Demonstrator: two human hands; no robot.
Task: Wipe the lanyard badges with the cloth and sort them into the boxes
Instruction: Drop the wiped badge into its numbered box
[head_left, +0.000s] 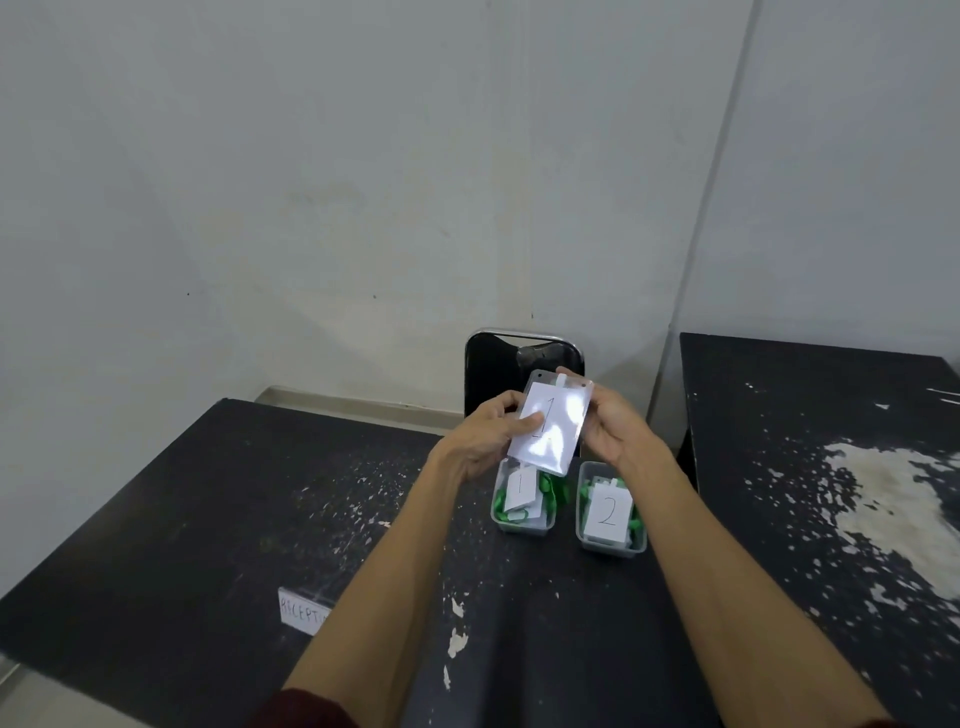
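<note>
A clear plastic badge (557, 423) with a white card marked "1" is held up above the table between both hands. My left hand (493, 435) grips its left edge, thumb on the front. My right hand (615, 423) holds its right edge. Below it stand two small clear boxes. The left box (521, 526) holds green lanyards and a badge marked "1". The right box (609, 545) holds green lanyards and a badge marked "2". No cloth is in view.
The boxes sit on a worn black table (208, 519). A white label card (304, 610) lies near its front left. A black chair back (498, 364) stands behind the table. A second black table (831, 467) with flaked paint is at the right.
</note>
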